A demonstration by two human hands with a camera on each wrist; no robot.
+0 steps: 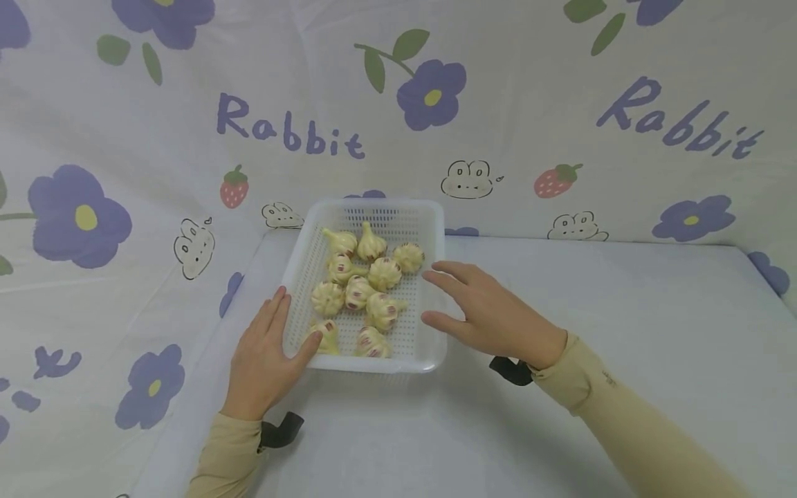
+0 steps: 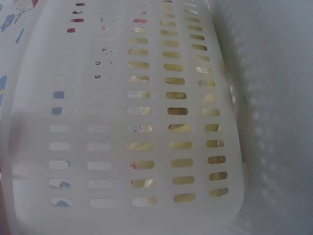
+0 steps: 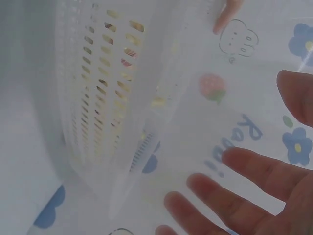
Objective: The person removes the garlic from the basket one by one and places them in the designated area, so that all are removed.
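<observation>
A white plastic basket (image 1: 373,364) with slotted walls holds several garlic bulbs (image 1: 384,273), pale yellow with reddish marks. My left hand (image 1: 263,360) rests along the basket's left rim, fingers fairly straight, with the thumb reaching over the front left corner near a bulb. On the other side, my right hand (image 1: 492,311) is spread with thumb and fingers apart, its fingertips overlapping the right rim in the head view. The right wrist view shows those fingers (image 3: 230,200) loosely extended beside the basket wall (image 3: 102,88). In the left wrist view, bulbs show through the slots of the basket wall (image 2: 112,117).
The basket stands on a white table (image 1: 598,325), near its back edge. Behind and to the left hangs a white cloth (image 1: 517,117) printed with purple flowers, strawberries, rabbits and lettering. A black strap piece (image 1: 281,430) sticks out at the left wrist, another (image 1: 512,371) at the right.
</observation>
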